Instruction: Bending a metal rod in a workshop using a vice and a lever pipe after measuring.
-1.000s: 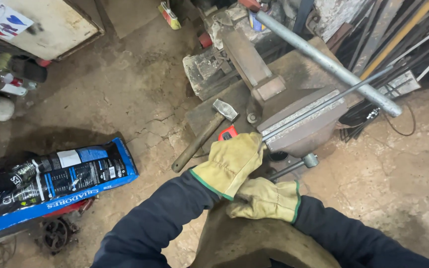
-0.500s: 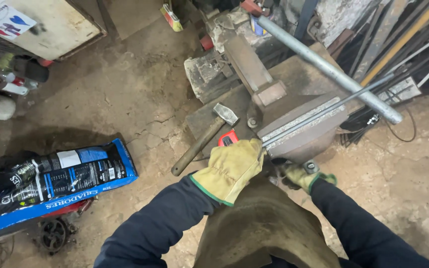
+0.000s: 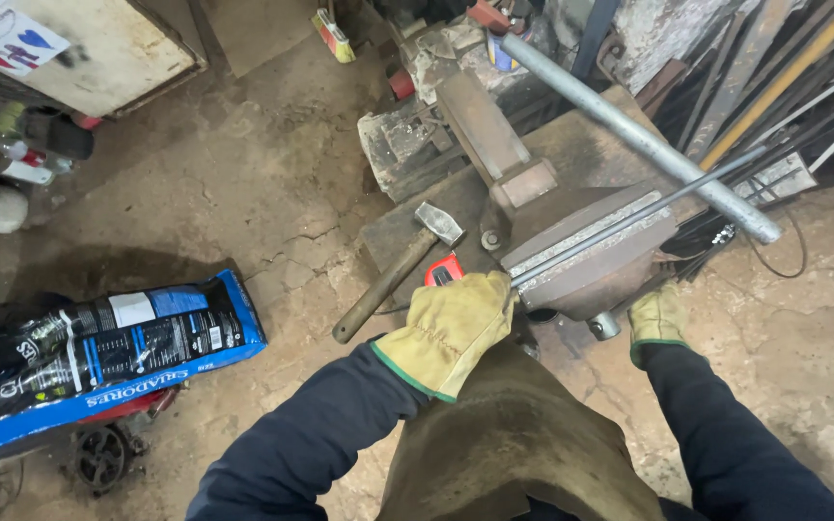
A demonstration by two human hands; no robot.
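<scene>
Seen from the head camera, the left hand (image 3: 448, 328), in a yellow leather glove with a green cuff, is closed around the near end of a thin dark steel rod (image 3: 629, 220) that lies along the top of a heavy rust-brown bench vise (image 3: 586, 256). The right hand (image 3: 656, 314), gloved the same way, sits low beside the vise next to its round silver handle knob (image 3: 603, 326); whether it grips anything I cannot tell, since the vise body hides the fingers.

A thick grey steel pipe (image 3: 639, 140) crosses above the rod, well apart from both hands. A wooden-handled hammer (image 3: 398, 272) rests on the flat steel plate tabletop (image 3: 393, 236) just left of the vise, and a small red tool (image 3: 443, 272) peeks out at the left glove's knuckles. A blue and black printed sack (image 3: 98, 352) lies on the cracked concrete floor (image 3: 243, 193).

To do this well, I judge the rod should stay level and seated between the jaws, held steady by the left hand.

Compared with a second ago, the right hand has left the left wrist and dropped to the vise's side; the left hand has barely shifted on the rod.
</scene>
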